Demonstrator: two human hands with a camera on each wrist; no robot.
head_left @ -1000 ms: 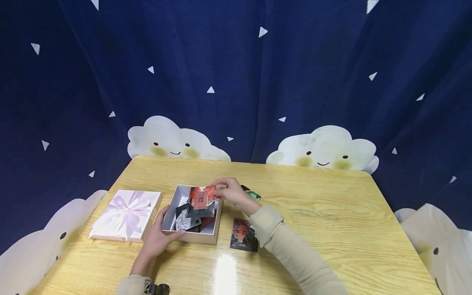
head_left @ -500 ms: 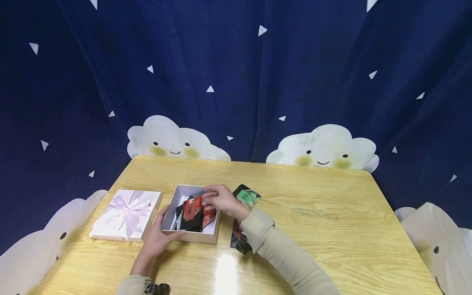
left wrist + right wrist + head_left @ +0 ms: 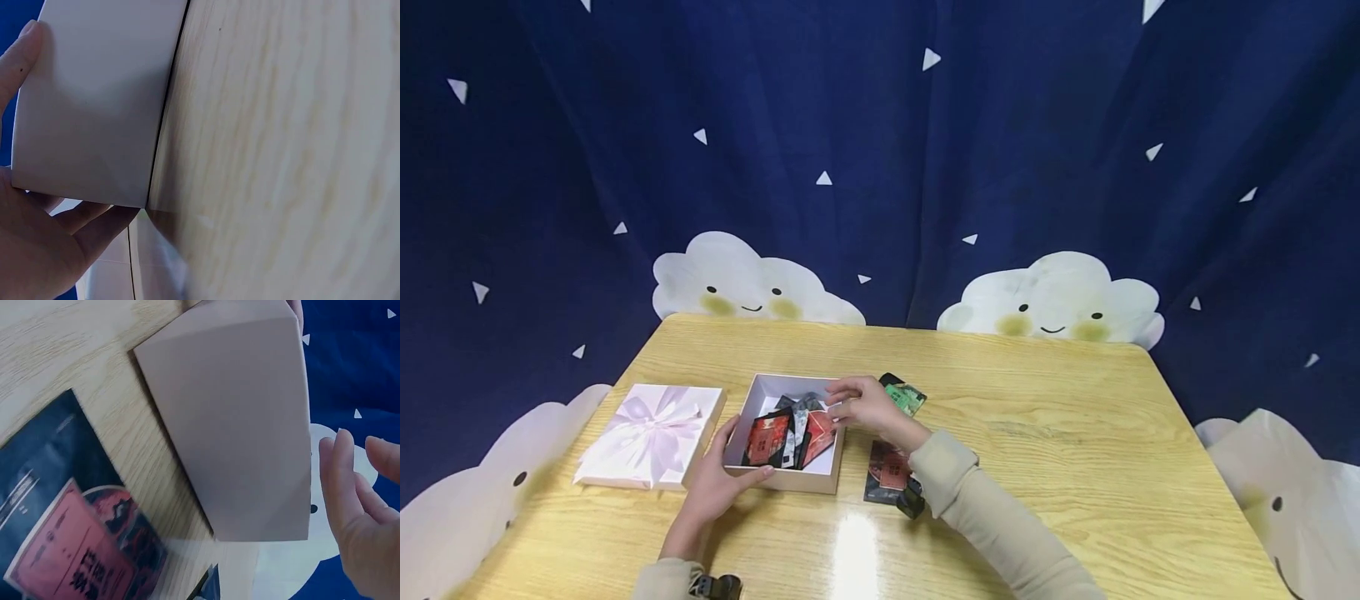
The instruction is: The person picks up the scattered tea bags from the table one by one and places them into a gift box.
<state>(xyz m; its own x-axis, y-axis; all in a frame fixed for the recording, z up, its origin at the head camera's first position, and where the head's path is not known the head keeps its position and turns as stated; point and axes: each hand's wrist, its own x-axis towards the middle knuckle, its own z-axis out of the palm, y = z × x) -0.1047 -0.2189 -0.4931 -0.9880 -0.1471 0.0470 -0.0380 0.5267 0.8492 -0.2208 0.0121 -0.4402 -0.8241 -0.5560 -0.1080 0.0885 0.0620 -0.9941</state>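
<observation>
A pale, lidless gift box (image 3: 801, 481) stands on the table with several flat packets inside. Among them are a black-and-red sachet (image 3: 767, 440) at the left and another red sachet (image 3: 819, 436) at the right. My left hand (image 3: 709, 492) grips the box's near left corner, thumb along the front wall (image 3: 100, 119) and fingers round the side. Over the box's right rim hovers my right hand (image 3: 872, 407), fingers loosely bent and apart; in the right wrist view it holds nothing. A dark sachet with a red label (image 3: 81, 544) lies right of the box.
A white lid with a lilac ribbon bow (image 3: 651, 433) lies left of the box. Behind my right wrist is a black-and-green sachet (image 3: 906, 397). The wooden table (image 3: 1037, 433) ends at a dark blue curtain (image 3: 880, 167).
My right hand has lowered a black-and-red sachet into the box and let it go; it now lies at the left inside. That hand has drawn back right. The left hand keeps its grip.
</observation>
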